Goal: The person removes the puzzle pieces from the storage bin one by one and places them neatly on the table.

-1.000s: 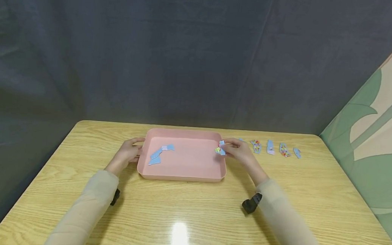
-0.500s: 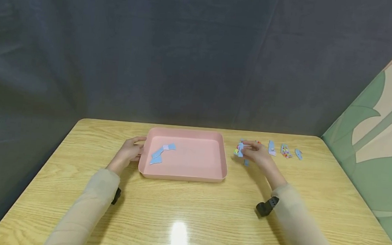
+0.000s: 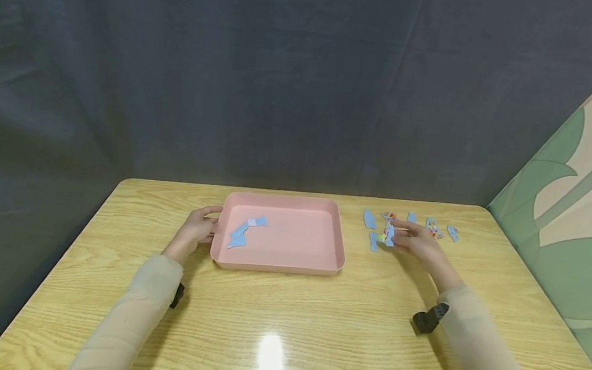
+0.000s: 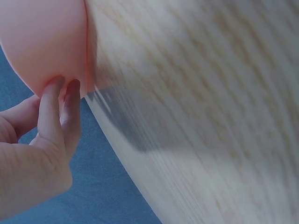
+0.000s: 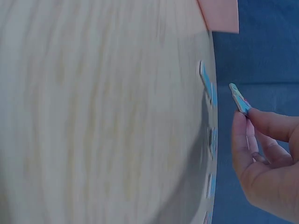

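My right hand (image 3: 416, 239) pinches a puzzle piece (image 3: 390, 236), light blue with yellow and pink spots, between thumb and fingertips. The right wrist view shows this piece tilted on edge, raised off the table. My left hand (image 3: 195, 232) touches the left wall of a shallow pink tray (image 3: 290, 268). In the left wrist view its fingertips (image 4: 72, 88) rest against the outside of that wall. Light blue puzzle pieces (image 3: 239, 231) lie close together in the tray's left part. Around the right hand lie several loose pieces, among them a blue piece (image 3: 369, 219) and a blue strip (image 3: 373, 241).
The tray stands on a wood-grain table (image 3: 214, 317) near its far edge. Farther right lie a colourful piece (image 3: 433, 228) and a small blue piece (image 3: 452, 233). A dark curtain (image 3: 282, 92) hangs behind; a floral panel (image 3: 571, 227) borders the right side.
My right hand has moved right with the pinched piece, from the tray's right rim to over the loose pieces. The left hand stays at the tray.
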`<state>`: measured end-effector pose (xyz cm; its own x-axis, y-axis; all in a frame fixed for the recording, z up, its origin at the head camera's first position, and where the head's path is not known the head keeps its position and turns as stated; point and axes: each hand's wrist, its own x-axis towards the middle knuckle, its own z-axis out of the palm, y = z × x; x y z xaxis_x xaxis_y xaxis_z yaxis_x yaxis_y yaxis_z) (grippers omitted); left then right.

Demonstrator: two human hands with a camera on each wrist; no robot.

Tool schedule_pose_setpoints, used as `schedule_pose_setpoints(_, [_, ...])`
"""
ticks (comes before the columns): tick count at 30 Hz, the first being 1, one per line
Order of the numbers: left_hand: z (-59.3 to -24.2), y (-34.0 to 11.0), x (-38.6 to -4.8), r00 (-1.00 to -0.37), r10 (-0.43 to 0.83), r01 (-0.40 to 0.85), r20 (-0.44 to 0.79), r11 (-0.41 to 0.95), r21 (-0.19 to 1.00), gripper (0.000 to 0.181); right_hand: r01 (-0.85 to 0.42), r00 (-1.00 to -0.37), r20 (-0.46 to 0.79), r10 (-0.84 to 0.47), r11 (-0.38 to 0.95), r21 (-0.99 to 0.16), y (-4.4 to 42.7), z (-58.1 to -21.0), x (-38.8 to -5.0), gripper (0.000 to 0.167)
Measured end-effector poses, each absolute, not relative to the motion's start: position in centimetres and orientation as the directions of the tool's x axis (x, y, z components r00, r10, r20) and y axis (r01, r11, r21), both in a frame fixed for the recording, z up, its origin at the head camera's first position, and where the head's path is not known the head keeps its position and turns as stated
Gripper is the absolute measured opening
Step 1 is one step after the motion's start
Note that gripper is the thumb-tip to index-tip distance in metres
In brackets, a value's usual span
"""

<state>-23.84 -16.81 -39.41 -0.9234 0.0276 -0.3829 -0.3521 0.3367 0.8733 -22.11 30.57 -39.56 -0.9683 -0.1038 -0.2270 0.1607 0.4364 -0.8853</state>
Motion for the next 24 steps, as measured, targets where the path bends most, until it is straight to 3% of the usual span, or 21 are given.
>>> schedule_pose_setpoints(10, [-39.7, -16.8, -23.6, -0.923, 0.021, -0.356, -0.384, 0.334, 0.873, 0.054, 0.195, -0.954, -0.275, -0.118, 0.452, -0.870, 32.7, -40.0, -22.0, 0.056])
schedule_pose_setpoints(24, [-39.6, -16.7, -23.8, -0.928, 0.024, -0.343, -0.371, 0.332, 0.879, 0.053, 0.219, -0.930, -0.308, -0.200, 0.372, -0.902, 34.1, -40.4, -22.2, 0.058])
